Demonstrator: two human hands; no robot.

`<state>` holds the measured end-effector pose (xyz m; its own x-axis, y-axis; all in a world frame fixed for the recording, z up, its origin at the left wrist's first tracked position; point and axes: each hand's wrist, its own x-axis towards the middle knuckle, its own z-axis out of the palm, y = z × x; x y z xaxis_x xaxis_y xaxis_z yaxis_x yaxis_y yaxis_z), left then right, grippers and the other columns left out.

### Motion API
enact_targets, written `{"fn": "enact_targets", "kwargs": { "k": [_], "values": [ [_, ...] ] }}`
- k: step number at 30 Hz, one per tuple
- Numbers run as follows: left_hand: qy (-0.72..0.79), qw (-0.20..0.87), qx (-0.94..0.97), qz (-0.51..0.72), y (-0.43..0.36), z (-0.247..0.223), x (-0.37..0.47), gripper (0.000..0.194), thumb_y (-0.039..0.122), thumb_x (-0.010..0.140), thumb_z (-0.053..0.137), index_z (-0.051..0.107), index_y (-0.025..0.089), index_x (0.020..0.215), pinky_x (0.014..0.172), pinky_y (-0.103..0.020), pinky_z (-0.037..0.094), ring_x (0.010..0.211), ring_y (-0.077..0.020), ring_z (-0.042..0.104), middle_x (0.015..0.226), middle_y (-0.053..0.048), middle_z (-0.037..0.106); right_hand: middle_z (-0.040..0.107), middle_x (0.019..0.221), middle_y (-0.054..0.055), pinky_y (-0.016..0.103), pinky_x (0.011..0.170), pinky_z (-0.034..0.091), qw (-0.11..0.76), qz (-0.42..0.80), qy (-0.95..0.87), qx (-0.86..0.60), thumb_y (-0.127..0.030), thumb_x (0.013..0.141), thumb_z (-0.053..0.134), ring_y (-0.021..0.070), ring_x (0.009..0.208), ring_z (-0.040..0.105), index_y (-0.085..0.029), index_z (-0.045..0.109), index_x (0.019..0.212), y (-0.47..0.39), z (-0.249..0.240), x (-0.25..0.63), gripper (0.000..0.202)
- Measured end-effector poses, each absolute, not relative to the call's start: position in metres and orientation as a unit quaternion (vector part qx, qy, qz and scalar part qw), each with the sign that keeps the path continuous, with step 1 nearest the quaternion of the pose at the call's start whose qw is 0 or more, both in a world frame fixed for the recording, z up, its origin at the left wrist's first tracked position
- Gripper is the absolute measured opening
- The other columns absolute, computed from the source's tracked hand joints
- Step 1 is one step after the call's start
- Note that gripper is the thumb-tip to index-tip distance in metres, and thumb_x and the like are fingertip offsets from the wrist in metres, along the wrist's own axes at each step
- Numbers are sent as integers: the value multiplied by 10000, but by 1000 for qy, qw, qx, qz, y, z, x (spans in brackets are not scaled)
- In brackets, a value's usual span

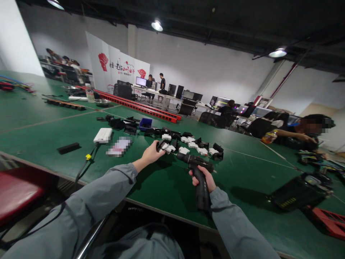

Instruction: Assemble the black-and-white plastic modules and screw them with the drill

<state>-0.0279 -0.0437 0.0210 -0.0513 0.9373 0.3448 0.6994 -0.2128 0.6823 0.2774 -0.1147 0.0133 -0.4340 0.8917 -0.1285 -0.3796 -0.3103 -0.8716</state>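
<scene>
My right hand (pixel 203 177) is wrapped round the grip of a black cordless drill (pixel 198 181), whose bit points left. In my left hand (pixel 152 154) is a small black bracket with a white plastic piece (pixel 167 148) in it. The drill's tip is close to this part; whether it touches I cannot tell. Just beyond my hands lie several white plastic pieces (pixel 192 145) and black brackets (pixel 217 151). A blue bin (pixel 145 124) stands behind them, among more black parts (pixel 130 127).
On the green table (pixel 237 176) a white power bank (pixel 103 135) with a cable and a black bar (pixel 69 148) lie left. A black machine box (pixel 302 190) stands right. Long red rails (pixel 140 107) run along the far edge. A person (pixel 304 133) sits at the far right.
</scene>
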Motion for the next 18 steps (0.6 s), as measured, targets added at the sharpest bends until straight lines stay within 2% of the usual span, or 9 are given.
{"fn": "enact_targets", "kwargs": {
  "k": [9, 14, 18],
  "values": [
    [604, 160, 675, 392, -42, 21, -29, 656, 537, 744, 644, 445, 218, 1282, 751, -321, 476, 982, -287, 654, 1143, -110, 662, 627, 680, 54, 252, 437, 408, 408, 751, -423, -301, -494, 894, 460, 113, 437, 483, -134, 630, 904, -112, 11, 281, 398],
    [608, 162, 676, 383, -43, 23, -29, 649, 554, 756, 627, 442, 216, 1277, 754, -313, 473, 995, -282, 649, 1158, -112, 657, 638, 692, 62, 264, 434, 408, 450, 708, -451, -305, -508, 874, 474, 120, 436, 489, -123, 637, 919, -118, 23, 281, 421],
    [623, 166, 672, 364, -42, 23, -27, 672, 567, 747, 629, 434, 217, 1287, 729, -310, 468, 980, -288, 652, 1143, -111, 664, 646, 682, 58, 274, 434, 408, 545, 572, -506, -346, -428, 851, 543, 146, 471, 538, -124, 643, 959, -125, 40, 285, 338]
  ]
}}
